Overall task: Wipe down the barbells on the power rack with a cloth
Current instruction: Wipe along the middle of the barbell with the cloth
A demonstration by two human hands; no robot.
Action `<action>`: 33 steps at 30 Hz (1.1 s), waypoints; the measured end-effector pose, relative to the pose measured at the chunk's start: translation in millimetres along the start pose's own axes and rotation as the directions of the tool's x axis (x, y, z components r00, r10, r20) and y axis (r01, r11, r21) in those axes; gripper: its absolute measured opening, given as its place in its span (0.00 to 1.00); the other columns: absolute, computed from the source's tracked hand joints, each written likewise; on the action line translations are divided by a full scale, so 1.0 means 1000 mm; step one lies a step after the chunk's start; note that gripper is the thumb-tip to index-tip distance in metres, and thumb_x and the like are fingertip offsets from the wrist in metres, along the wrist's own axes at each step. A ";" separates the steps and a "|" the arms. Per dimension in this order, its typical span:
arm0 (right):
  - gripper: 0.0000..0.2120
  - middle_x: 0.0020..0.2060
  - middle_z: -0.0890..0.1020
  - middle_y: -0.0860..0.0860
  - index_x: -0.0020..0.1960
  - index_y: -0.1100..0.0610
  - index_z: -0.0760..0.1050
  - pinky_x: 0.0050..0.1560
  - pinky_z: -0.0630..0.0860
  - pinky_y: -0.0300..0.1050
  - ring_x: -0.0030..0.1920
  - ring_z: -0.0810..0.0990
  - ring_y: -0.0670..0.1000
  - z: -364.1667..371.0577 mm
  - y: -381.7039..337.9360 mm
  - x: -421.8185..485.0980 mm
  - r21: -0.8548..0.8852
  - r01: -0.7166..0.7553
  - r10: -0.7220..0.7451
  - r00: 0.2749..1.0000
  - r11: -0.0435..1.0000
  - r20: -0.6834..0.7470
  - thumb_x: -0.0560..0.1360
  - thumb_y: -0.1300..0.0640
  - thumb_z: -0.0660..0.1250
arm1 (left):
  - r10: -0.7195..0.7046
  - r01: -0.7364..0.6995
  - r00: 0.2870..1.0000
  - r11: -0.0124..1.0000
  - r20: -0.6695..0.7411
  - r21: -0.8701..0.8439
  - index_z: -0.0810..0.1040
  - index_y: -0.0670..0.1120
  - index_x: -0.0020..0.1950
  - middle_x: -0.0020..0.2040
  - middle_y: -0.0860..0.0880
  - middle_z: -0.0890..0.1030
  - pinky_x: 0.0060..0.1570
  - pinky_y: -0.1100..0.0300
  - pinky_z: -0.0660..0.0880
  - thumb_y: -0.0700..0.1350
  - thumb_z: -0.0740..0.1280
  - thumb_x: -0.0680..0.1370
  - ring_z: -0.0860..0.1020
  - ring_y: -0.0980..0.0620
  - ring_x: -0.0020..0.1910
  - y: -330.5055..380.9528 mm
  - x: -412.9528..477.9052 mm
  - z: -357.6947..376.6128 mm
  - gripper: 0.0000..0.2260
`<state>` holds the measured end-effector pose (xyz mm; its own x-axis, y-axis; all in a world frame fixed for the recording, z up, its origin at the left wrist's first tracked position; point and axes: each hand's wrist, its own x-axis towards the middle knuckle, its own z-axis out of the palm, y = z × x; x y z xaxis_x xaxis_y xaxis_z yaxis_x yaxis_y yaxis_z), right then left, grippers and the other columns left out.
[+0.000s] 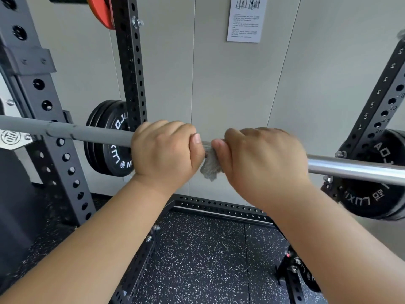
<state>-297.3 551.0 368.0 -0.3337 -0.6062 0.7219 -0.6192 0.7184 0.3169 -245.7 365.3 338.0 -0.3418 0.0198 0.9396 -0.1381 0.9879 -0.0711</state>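
Two grips close over one barbell (87,133), side by side and almost touching. The right grip (263,159) wraps over the bar with the single grey cloth (210,166) bunched under it, and a tuft of the cloth hangs below the bar between the two thumbs. The left grip (164,150) curls round the bare bar just beside the cloth. The bar crosses the whole view, matt grey left of the hands and bright chrome right of them.

Three black, holed uprights of the rack show: the front left upright (46,106), the rear left upright (133,69) and the right upright (388,95). There are two groups of black plates: the left stack (105,139) beside the rear left upright, and the right stack (372,194) by the right upright. I cannot count the plates in either. One red plate (99,12) sits high at the top left. One printed sheet (246,18) hangs on the wall. Below lies the speckled floor (197,260).
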 end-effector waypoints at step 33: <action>0.28 0.21 0.60 0.47 0.29 0.53 0.62 0.29 0.52 0.37 0.21 0.54 0.51 -0.002 0.011 0.004 -0.017 -0.096 0.095 0.995 0.995 -0.030 0.83 0.39 0.49 | -0.158 0.112 0.932 0.981 0.325 0.156 0.70 0.46 0.28 0.25 0.50 0.68 0.30 0.56 0.56 0.55 0.51 0.79 0.68 0.44 0.26 -0.026 0.009 -0.023 0.23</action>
<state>-303.9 557.0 375.5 -0.3700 -0.5246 0.7667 -0.5722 0.7789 0.2568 -224.3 343.2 356.0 -0.5989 -0.1878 0.7785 -0.3185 0.9478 -0.0164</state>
